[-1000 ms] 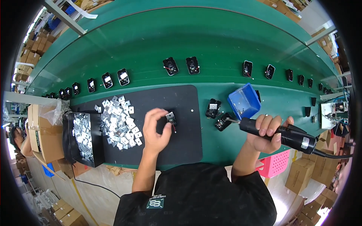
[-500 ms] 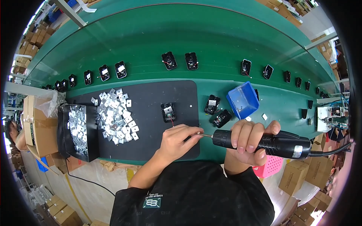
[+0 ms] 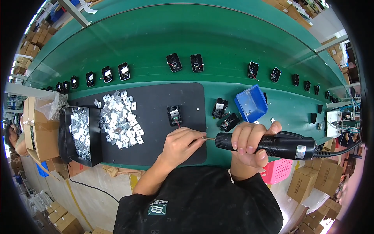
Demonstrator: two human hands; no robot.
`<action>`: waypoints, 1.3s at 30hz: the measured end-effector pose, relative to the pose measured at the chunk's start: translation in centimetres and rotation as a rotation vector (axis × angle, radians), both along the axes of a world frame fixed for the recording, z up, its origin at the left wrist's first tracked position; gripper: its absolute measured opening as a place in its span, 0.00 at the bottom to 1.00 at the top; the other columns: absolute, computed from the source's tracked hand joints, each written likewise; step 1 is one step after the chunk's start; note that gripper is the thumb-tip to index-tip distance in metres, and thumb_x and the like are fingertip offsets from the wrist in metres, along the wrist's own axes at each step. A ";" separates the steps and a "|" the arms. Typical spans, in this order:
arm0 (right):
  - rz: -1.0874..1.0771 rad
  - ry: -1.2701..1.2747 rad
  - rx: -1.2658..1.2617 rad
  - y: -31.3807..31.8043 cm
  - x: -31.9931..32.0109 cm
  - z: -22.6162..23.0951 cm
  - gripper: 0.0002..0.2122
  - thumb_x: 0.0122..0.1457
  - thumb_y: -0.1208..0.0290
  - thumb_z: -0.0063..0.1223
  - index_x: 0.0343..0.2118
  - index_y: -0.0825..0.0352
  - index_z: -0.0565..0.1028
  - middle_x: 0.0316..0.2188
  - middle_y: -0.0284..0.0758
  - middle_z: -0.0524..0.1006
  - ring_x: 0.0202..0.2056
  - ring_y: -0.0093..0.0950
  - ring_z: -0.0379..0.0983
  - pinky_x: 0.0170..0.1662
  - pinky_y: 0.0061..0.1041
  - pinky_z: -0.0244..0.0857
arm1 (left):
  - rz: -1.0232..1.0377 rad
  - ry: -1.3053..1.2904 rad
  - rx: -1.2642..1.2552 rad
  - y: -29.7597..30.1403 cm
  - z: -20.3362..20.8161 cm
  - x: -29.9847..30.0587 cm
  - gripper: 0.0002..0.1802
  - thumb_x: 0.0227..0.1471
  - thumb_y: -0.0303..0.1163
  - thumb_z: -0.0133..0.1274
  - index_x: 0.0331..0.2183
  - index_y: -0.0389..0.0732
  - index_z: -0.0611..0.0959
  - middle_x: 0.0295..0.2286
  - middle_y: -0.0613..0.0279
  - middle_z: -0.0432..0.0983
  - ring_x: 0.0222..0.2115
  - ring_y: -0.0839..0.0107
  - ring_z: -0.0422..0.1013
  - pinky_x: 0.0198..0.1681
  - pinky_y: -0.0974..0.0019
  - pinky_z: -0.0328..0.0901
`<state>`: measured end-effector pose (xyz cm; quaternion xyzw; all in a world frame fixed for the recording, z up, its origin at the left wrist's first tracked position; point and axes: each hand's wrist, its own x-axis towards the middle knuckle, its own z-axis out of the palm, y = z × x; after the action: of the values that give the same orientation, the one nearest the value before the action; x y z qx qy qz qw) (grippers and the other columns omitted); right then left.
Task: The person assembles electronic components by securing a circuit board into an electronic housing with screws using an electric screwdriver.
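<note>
My right hand [image 3: 251,142] is wrapped round a black corded electric screwdriver [image 3: 272,146], which lies nearly level with its bit toward the left. At the bit's tip, the thumb and forefinger of my left hand [image 3: 180,145] are pinched together; whatever small thing they hold there is hidden. Just beyond that hand, a black plastic housing [image 3: 175,116] with a metal plate and a red wire lies on the dark mat [image 3: 163,148]. Two more black housings, one [image 3: 220,108] behind the other [image 3: 230,122], rest right of the mat, beside a blue bin [image 3: 251,104] with small parts inside.
Loose metal plates [image 3: 119,121] are heaped on the mat's left, next to a black box [image 3: 83,136] full of more. Several black housings [image 3: 197,63] line the green belt [image 3: 218,43] at the back. A pink basket [image 3: 277,171] stands low at right.
My right hand and the screwdriver have shifted slightly left, bringing the bit closer against my left fingertips. The housings on the belt have edged left.
</note>
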<state>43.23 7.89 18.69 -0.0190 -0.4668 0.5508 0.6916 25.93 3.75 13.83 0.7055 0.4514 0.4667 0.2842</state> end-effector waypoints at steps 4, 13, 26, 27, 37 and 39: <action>0.017 -0.052 0.047 0.2 -0.7 -0.6 0.23 0.53 0.70 0.52 0.50 0.61 0.57 0.19 0.28 0.67 0.17 0.21 0.64 0.22 0.21 0.62 | 0.044 0.075 0.015 -0.3 -0.6 -0.2 0.09 0.36 0.22 0.61 0.26 0.37 0.81 0.22 0.61 0.78 0.22 0.67 0.74 0.28 0.68 0.68; -0.003 -0.052 -0.128 0.0 -1.9 -2.6 0.23 0.51 0.70 0.57 0.46 0.59 0.57 0.18 0.29 0.67 0.18 0.23 0.65 0.25 0.26 0.63 | 0.077 0.398 -0.099 0.9 -1.4 -5.6 0.53 0.21 0.33 0.70 0.54 0.36 0.65 0.52 0.52 0.63 0.52 0.55 0.60 0.54 0.57 0.54; -0.149 -0.134 -0.132 2.7 -7.9 -8.4 0.22 0.50 0.82 0.51 0.47 0.68 0.56 0.19 0.33 0.67 0.19 0.22 0.65 0.26 0.25 0.66 | 0.144 0.331 -0.181 1.2 -5.6 -5.8 0.42 0.25 0.35 0.67 0.47 0.38 0.71 0.42 0.53 0.71 0.45 0.55 0.66 0.51 0.57 0.58; -0.144 -0.129 -0.134 2.8 -8.0 -8.6 0.22 0.50 0.83 0.51 0.47 0.68 0.56 0.19 0.33 0.67 0.19 0.22 0.65 0.26 0.25 0.66 | 0.153 0.328 -0.147 1.3 -5.7 -5.7 0.40 0.25 0.34 0.67 0.46 0.37 0.72 0.41 0.52 0.71 0.44 0.54 0.66 0.49 0.57 0.60; -0.166 -0.182 -0.129 3.3 -8.4 -9.1 0.22 0.51 0.77 0.51 0.47 0.67 0.55 0.18 0.33 0.65 0.16 0.22 0.62 0.23 0.25 0.64 | 0.148 0.348 -0.136 1.8 -5.0 -5.2 0.39 0.24 0.31 0.67 0.44 0.35 0.72 0.39 0.53 0.71 0.41 0.54 0.67 0.45 0.58 0.62; -0.159 -0.189 -0.153 3.3 -8.5 -9.3 0.22 0.51 0.78 0.51 0.47 0.67 0.55 0.18 0.32 0.65 0.16 0.22 0.62 0.23 0.25 0.64 | 0.147 0.336 -0.143 1.8 -5.0 -5.2 0.38 0.24 0.31 0.67 0.44 0.35 0.72 0.39 0.53 0.71 0.40 0.54 0.67 0.45 0.58 0.62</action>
<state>34.74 11.16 9.39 -0.1601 -0.4836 0.5241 0.6825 20.77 5.56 8.83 0.7165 0.5749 0.3285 0.2195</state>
